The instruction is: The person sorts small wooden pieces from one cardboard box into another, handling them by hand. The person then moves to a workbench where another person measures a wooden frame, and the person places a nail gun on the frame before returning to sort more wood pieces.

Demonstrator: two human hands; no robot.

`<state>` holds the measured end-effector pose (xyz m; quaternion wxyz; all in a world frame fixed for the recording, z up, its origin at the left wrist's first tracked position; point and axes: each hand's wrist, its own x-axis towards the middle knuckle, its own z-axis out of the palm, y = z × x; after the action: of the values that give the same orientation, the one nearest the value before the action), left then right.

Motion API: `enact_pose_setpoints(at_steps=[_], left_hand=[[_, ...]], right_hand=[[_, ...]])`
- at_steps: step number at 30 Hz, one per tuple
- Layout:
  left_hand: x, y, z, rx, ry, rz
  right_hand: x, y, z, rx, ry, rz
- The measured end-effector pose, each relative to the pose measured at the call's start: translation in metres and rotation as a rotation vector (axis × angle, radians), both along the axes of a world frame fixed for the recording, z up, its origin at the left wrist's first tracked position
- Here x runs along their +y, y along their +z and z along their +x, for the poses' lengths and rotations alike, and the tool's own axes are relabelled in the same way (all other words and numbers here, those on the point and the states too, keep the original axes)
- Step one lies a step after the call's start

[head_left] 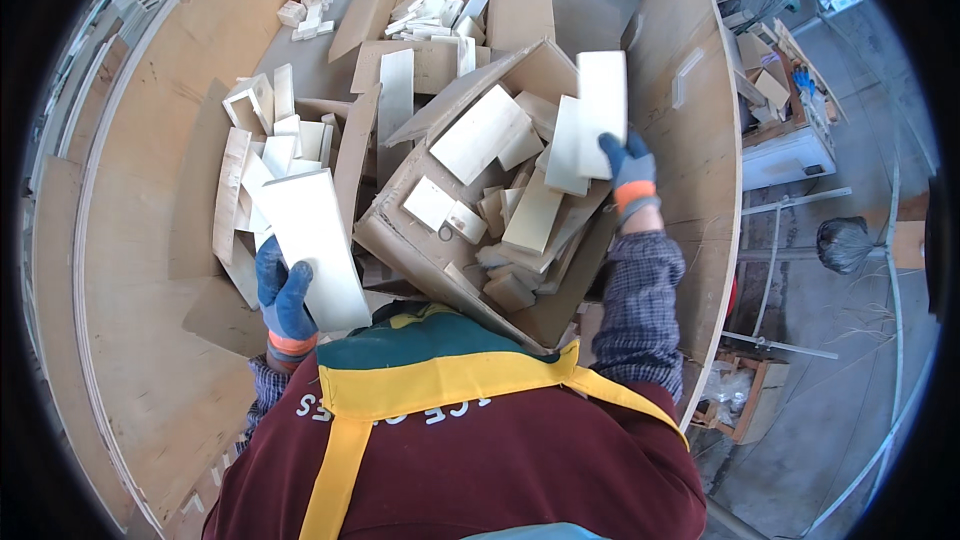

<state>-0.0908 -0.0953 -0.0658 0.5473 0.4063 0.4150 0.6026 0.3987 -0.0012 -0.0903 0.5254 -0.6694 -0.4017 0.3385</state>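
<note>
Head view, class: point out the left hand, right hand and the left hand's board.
Left hand (287,302): head view, middle of the gloved hand.
Right hand (631,162): head view, back of the gloved hand.
Board (316,240): head view, middle of its broad face.

The larger board (318,250) is a flat, rectangular, pale wooden piece with a smooth, bright face and a thin edge showing along its far end. It slants, far end to the left, gripped at its left side by the left hand (284,288), over the near part of the left cardboard box (356,155). The narrower board (602,100), equally pale and plain, points almost straight away from the person, its near right corner pinched by the right hand (630,162), over the right side of the middle cardboard box (415,258).
</note>
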Motion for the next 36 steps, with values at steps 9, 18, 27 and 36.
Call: enact_pose_setpoints(at_steps=[9, 18, 27, 36], left_hand=[[0.012, -0.006, -0.008, -0.009, 0.003, 0.003], [0.013, -0.003, -0.010, 0.029, -0.047, 0.051], [0.009, -0.002, -0.008, 0.042, -0.069, 0.036], [0.007, 0.003, -0.009, 0.060, -0.044, 0.058]], right_hand=[[0.012, 0.003, -0.072, -0.660, -0.161, -0.491], [0.013, -0.014, -0.125, -0.535, -0.360, -0.192], [0.028, -0.038, -0.109, -0.001, -0.232, -0.148], [0.000, 0.012, -0.135, -1.035, 0.245, -0.396]])
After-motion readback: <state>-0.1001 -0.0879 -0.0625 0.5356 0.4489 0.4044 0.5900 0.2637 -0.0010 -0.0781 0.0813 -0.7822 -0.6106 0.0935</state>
